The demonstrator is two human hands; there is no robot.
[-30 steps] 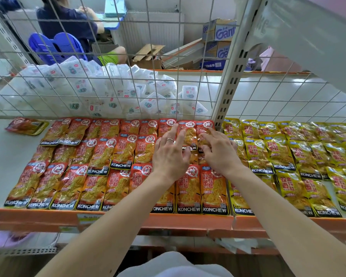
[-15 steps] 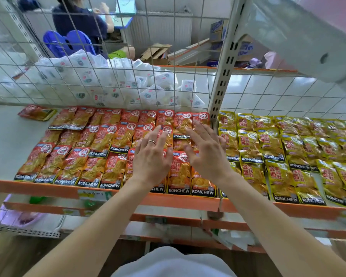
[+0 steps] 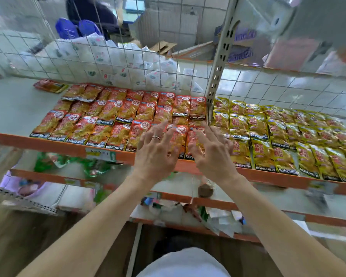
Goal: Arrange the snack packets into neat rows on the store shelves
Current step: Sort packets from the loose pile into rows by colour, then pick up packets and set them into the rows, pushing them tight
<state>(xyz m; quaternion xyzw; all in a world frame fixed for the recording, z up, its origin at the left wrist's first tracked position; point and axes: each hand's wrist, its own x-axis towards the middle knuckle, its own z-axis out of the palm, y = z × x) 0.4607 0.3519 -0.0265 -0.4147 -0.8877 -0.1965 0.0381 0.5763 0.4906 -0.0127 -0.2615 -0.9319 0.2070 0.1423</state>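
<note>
Red Konchew snack packets (image 3: 118, 114) lie in overlapping rows on the left half of the orange-edged shelf (image 3: 48, 144). Yellow Konchew packets (image 3: 268, 132) fill the right half in similar rows. My left hand (image 3: 156, 152), with a ring on one finger, hovers with spread fingers over the front red packets near the shelf edge. My right hand (image 3: 212, 154) is beside it, fingers spread and slightly bent, above the last red packets next to the yellow ones. Neither hand holds a packet. One loose red packet (image 3: 50, 85) lies apart at the back left.
A slotted metal upright (image 3: 218, 64) stands between the red and yellow rows. A wire grid (image 3: 108, 56) backs the shelf, with white packets (image 3: 140, 70) piled behind it. Lower shelves (image 3: 168, 194) hold scattered wrappers. A seated person (image 3: 92, 15) and cardboard boxes (image 3: 242, 43) are beyond the grid.
Both hands have pulled back from the middle red packets toward the shelf's front edge. The view has dropped and tilted, showing more of the lower shelves.
</note>
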